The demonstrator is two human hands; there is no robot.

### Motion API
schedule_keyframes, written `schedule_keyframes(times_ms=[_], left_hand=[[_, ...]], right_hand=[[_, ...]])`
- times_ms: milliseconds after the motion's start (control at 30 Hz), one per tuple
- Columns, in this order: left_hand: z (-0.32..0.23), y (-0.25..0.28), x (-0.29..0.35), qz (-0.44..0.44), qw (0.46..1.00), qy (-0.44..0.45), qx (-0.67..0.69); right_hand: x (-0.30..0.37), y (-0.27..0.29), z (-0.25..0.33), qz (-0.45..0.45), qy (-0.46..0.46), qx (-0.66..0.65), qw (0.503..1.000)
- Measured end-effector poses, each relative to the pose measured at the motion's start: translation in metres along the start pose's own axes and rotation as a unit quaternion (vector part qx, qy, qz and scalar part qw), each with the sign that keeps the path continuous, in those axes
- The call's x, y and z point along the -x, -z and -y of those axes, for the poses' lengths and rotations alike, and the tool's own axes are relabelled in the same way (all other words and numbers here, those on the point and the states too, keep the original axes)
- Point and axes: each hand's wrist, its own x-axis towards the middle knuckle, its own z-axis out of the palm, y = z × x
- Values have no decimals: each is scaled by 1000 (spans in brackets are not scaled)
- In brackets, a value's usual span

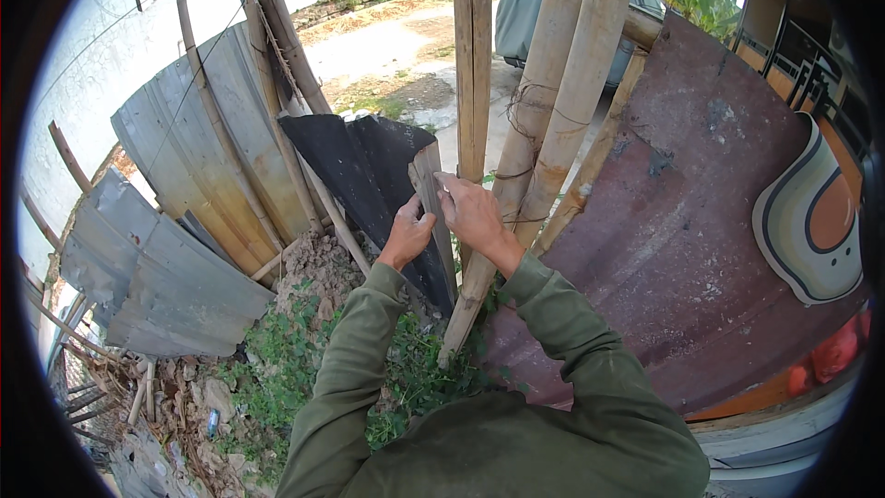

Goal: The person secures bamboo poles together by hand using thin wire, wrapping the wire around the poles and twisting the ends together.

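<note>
A narrow, weathered grey wooden board (443,244) stands upright in front of me, against the right edge of a black corrugated sheet (369,161). My left hand (407,234) is closed at the board's left side, its fingers curled in and its thumb up. On the other side, my right hand (477,217) grips the board's right edge close to the top, fingers bent. Both hands are close together. Whether something small sits between the fingertips is too fine to see. Just right of my right hand rise thick bamboo poles (546,120), bound with thin wire (524,134).
To the right leans a large reddish-brown metal sheet (636,249), with a patterned curved panel (811,221) beyond it. Grey corrugated sheets (166,267) and leaning poles line the left. Green weeds (286,350) and rubble cover the ground. A covered vehicle (525,14) stands behind the poles.
</note>
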Motion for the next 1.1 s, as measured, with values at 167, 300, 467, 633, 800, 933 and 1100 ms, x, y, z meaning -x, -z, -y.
schedule_keyframes(times_ms=[167, 300, 467, 633, 800, 933, 1100], left_hand=[[-4, 1, 1, 6, 1000, 1, -8], [-7, 1, 2, 4, 1000, 2, -13], [-2, 1, 1, 4, 1000, -4, 0], [1, 1, 1, 8, 1000, -4, -9], [9, -1, -2, -14, 1000, -26, 7], [11, -4, -3, -23, 999, -47, -2], [6, -4, 0, -23, 999, -29, -9]], right_hand=[[2, 6, 12, 28, -17, 47, 998], [1, 8, 12, 35, -28, 50, 998], [0, 1, 6, 19, -31, -11, 999], [-2, 0, 7, 29, -67, -34, 997], [-5, -1, 6, 30, -79, -52, 995], [-5, -3, 5, 6, -52, -13, 999], [-1, 3, 17, 41, -62, 81, 994]])
